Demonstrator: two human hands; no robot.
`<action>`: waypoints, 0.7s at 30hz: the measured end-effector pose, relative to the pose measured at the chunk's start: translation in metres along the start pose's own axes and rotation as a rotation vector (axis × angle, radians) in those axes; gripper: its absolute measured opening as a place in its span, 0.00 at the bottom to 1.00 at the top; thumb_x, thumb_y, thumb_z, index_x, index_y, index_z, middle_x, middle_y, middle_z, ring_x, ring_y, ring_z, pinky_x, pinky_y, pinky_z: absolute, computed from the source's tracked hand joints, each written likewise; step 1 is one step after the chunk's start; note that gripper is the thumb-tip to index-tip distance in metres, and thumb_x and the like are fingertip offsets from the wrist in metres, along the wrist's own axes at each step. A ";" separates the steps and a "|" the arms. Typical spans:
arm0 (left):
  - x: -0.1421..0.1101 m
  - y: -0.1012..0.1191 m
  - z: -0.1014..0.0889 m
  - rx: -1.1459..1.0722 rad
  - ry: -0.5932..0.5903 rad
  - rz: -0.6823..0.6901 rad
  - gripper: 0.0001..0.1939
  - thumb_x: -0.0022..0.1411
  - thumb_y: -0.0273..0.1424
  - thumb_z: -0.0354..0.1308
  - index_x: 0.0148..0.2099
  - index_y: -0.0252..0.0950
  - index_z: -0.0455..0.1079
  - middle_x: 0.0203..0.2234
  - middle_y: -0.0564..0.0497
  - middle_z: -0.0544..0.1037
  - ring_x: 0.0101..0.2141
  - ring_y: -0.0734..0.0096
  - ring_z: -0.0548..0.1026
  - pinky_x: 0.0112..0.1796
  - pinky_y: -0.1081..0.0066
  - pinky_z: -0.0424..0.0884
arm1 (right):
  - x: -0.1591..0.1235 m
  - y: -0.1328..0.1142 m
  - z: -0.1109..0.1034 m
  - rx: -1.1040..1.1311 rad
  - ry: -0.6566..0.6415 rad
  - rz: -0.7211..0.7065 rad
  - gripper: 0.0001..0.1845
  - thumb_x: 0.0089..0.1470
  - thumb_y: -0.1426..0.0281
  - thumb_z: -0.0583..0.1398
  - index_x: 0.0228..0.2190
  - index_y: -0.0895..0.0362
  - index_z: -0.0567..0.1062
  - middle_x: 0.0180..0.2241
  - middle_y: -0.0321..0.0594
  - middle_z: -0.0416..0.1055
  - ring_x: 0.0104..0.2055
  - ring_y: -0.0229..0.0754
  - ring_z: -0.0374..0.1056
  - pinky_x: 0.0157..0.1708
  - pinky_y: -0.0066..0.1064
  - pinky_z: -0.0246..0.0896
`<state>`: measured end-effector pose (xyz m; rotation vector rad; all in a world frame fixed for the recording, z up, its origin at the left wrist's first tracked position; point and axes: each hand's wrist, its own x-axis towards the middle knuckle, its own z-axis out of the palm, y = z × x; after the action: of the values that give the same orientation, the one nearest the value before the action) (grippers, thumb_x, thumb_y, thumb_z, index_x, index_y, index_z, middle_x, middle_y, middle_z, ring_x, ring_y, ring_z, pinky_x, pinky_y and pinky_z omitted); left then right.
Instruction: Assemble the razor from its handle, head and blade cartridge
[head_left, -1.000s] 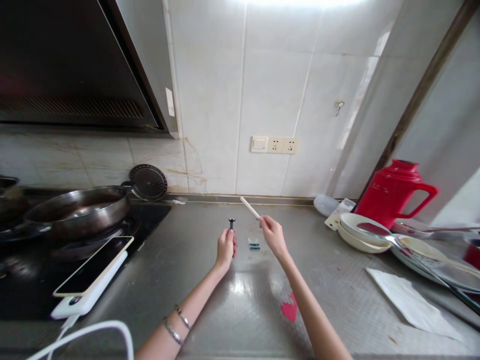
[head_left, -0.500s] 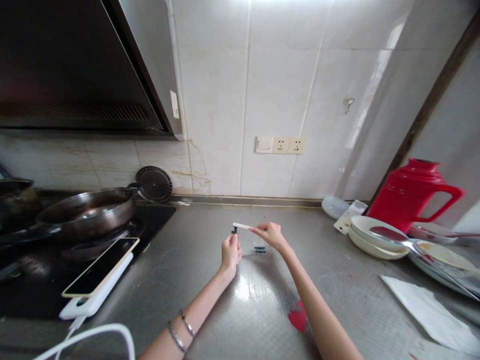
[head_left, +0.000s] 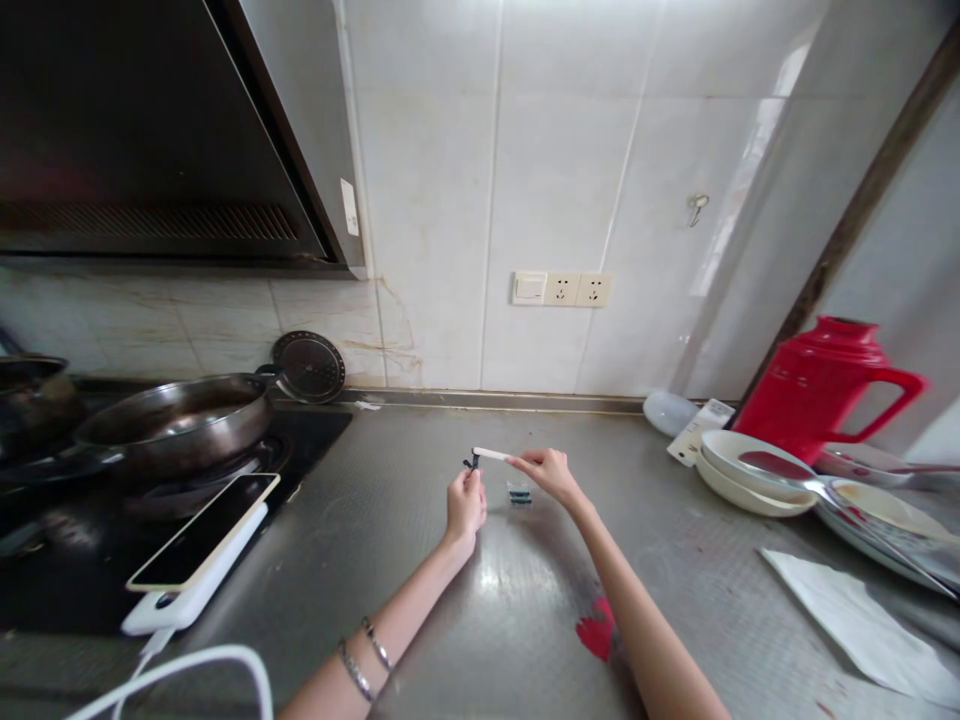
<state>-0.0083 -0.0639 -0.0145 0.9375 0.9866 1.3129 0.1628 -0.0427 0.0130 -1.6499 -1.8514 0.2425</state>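
Observation:
Over the steel counter, my left hand [head_left: 466, 502] pinches a small black piece [head_left: 475, 462] between thumb and fingers, with its top end sticking up. A slim white stick [head_left: 492, 455] lies nearly level in my right hand [head_left: 549, 470], gripped at its right end. The stick's left end meets or overlaps the top of the black piece; I cannot tell whether they are joined. Just below my right hand, a small clear packet [head_left: 519, 494] with dark green strips rests on the counter.
To the left are a phone [head_left: 204, 532] on a white power bank [head_left: 154, 612] with a cable, and a pan [head_left: 180, 425] on the stove. A red thermos [head_left: 817, 390], stacked bowls [head_left: 750, 480] and a white paper sheet [head_left: 855, 620] stand or lie at right.
Both hands have shifted slightly to the right together. The white stick and the black piece have moved with them, and the black piece now looks more tilted.

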 end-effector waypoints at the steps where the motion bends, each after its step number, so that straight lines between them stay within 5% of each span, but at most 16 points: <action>1: 0.000 0.001 0.000 0.000 0.006 0.002 0.19 0.50 0.46 0.54 0.36 0.35 0.63 0.14 0.64 0.56 0.10 0.86 0.50 0.12 0.82 0.43 | -0.001 0.005 -0.002 0.007 -0.005 0.016 0.32 0.48 0.44 0.49 0.20 0.56 0.77 0.14 0.33 0.63 0.24 0.38 0.61 0.31 0.27 0.49; 21: -0.007 0.001 0.005 0.014 -0.013 -0.024 0.17 0.50 0.45 0.55 0.34 0.35 0.62 0.13 0.64 0.55 0.11 0.86 0.50 0.12 0.82 0.43 | -0.002 0.008 -0.005 0.075 0.032 0.003 0.31 0.47 0.45 0.51 0.24 0.56 0.79 0.16 0.33 0.67 0.24 0.37 0.63 0.28 0.24 0.50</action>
<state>-0.0043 -0.0705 -0.0116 0.9410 0.9953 1.2797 0.1718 -0.0445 0.0122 -1.5961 -1.7948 0.2819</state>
